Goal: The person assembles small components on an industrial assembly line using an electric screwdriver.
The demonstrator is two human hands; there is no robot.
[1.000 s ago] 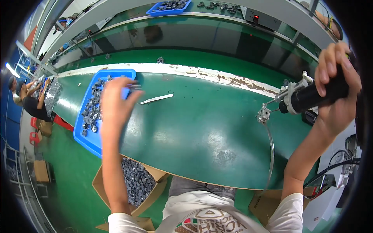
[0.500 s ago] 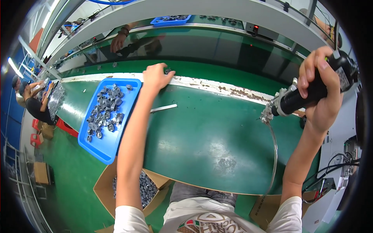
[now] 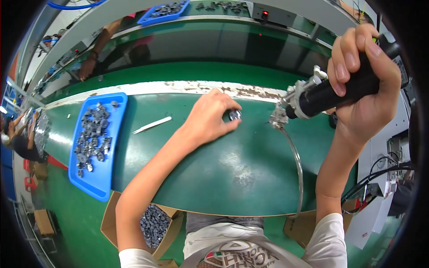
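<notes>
My left hand (image 3: 206, 117) is over the green tabletop, its thumb and fingertips closed around a small dark grey plastic part (image 3: 234, 115) with a shiny face. At the right, my raised right hand (image 3: 366, 85) is wrapped around a black power screwdriver (image 3: 315, 99), tilted with its metal nozzle (image 3: 279, 117) down and to the left. From the nozzle a clear hose (image 3: 298, 165) hangs across the table to its front edge. The nozzle and the part are apart. White tweezers (image 3: 153, 125) lie left of my left hand.
A blue tray (image 3: 107, 174) of similar grey parts (image 3: 94, 134) stands at the left. Below the table edge, a cardboard box (image 3: 172, 223) holds many more. Beyond the worn white rail (image 3: 187, 87) runs a belt (image 3: 187, 49); another person's arm (image 3: 100, 44) reaches in on its far side.
My left hand has come from the white rail toward the right and nearer, carrying the small part. The screwdriver in my right hand has shifted left in view.
</notes>
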